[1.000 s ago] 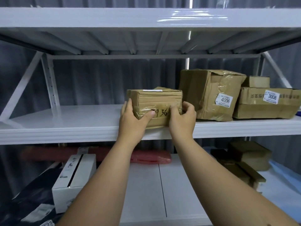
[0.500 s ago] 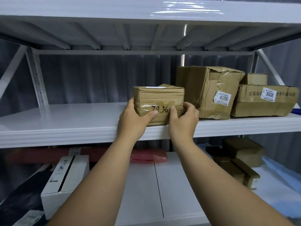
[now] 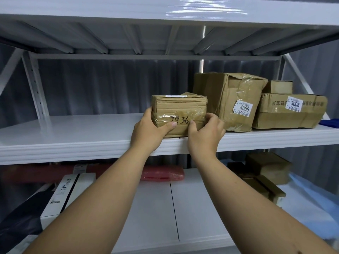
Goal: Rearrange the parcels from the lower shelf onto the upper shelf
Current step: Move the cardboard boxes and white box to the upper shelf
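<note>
A small taped cardboard parcel [image 3: 178, 109] with black handwriting sits on the white upper shelf [image 3: 77, 134], near its front edge. My left hand [image 3: 149, 131] grips its left side, thumb on the front face. Against its right lower corner my right hand [image 3: 205, 136] holds on, thumb on the front. To its right stand a big crumpled box labelled 4006 [image 3: 229, 99] and a flat box labelled 3008 [image 3: 289, 110] with a small box [image 3: 279, 87] on top. The lower shelf [image 3: 174, 208] shows beneath my arms.
On the lower shelf lie a white box [image 3: 67, 193] at left, a red wrapped roll [image 3: 163, 174] at the back, several brown parcels [image 3: 266, 173] at right and a dark bag [image 3: 20, 217] at far left. A further shelf [image 3: 165, 10] runs overhead.
The parcel has slid a little further onto the upper shelf and to the right, closer to the 4006 box. Both hands stay on it.
</note>
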